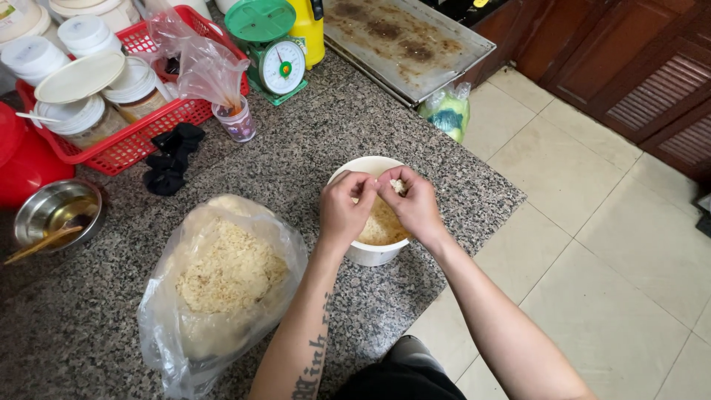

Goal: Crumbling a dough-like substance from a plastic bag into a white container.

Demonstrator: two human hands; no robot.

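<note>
Pinching a pale crumbly lump [398,187] between closed fingers, both hands [346,210] [415,207] hover over the white tub [370,255]

Bare forearms, no sleeves; dark script tattoo along left forearm [315,355]

Hands [381,204] cover much of white bowl [370,255] interior; pinched pale bit too small to identify. Red container [22,159] cut off at left edge.
</note>
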